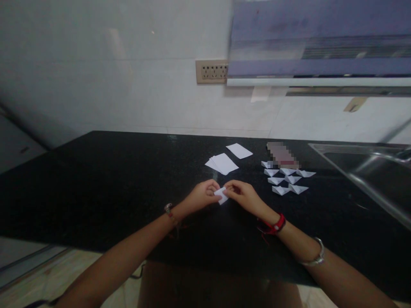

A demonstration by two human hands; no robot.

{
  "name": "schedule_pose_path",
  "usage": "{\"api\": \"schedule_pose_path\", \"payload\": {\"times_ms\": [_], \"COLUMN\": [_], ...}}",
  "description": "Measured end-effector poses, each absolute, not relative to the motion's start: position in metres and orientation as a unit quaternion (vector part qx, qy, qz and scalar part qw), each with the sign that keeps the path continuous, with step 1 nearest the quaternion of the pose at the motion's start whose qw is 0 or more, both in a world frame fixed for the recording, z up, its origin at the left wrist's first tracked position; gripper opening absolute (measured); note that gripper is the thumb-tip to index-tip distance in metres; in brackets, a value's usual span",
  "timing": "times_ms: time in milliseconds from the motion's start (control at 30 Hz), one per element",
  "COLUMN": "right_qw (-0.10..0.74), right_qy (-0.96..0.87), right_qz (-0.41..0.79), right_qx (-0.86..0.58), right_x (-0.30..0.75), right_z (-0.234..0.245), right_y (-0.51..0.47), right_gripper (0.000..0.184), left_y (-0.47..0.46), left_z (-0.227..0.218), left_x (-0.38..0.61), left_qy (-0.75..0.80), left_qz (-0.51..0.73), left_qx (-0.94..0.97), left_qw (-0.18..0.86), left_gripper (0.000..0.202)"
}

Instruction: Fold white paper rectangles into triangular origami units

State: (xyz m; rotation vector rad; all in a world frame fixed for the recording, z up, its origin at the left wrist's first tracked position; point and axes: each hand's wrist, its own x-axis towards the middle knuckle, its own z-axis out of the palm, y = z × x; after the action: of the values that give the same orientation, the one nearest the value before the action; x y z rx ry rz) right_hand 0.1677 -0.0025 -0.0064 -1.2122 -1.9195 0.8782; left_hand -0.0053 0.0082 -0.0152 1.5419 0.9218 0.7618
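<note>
A small piece of folded white paper (pixel 221 197) is held just above the black countertop, near the middle of the view. My left hand (pixel 205 193) pinches its left side, thumb in front. From the right, my right hand (pixel 242 195) grips the upper right part between thumb and curled fingers. Beyond the hands lies a small fanned stack of flat white paper sheets (pixel 224 164). Several folded white paper boats (pixel 275 181) stand grouped to the right of my right hand. The undersides of the fingers and the paper's far side are hidden.
Another flat white sheet (pixel 239 150) lies behind the stack. A pixelated flat rectangular object (pixel 282 155) is behind the folded pieces. The black countertop (pixel 96 184) meets a metal sink (pixel 359 171) at right. A socket panel (pixel 212 72) and a purple hanging sheet (pixel 308 38) are on the wall.
</note>
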Motion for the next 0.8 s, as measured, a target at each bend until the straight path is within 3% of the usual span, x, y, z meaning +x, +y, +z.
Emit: {"api": "schedule_pose_path", "payload": {"times_ms": [300,567,800], "right_qw": [0.337,0.312,0.3], "right_qy": [-0.776,-0.753,-0.766], "right_qz": [0.257,0.353,0.319], "right_qx": [-0.468,-0.46,-0.47], "right_x": [0.163,0.166,0.171], "right_z": [0.004,-0.006,-0.001], "right_y": [-0.009,-0.005,-0.004], "right_gripper": [0.014,0.012,0.013], "left_y": [0.007,0.007,0.009], "left_z": [-0.015,-0.011,-0.01], "left_x": [-0.005,-0.005,-0.006], "left_qy": [0.378,0.398,0.402], "left_qz": [0.336,0.363,0.329], "left_qx": [0.639,0.632,0.667], "left_qw": [0.579,0.557,0.534], "left_gripper": [0.032,0.031,0.013]}}
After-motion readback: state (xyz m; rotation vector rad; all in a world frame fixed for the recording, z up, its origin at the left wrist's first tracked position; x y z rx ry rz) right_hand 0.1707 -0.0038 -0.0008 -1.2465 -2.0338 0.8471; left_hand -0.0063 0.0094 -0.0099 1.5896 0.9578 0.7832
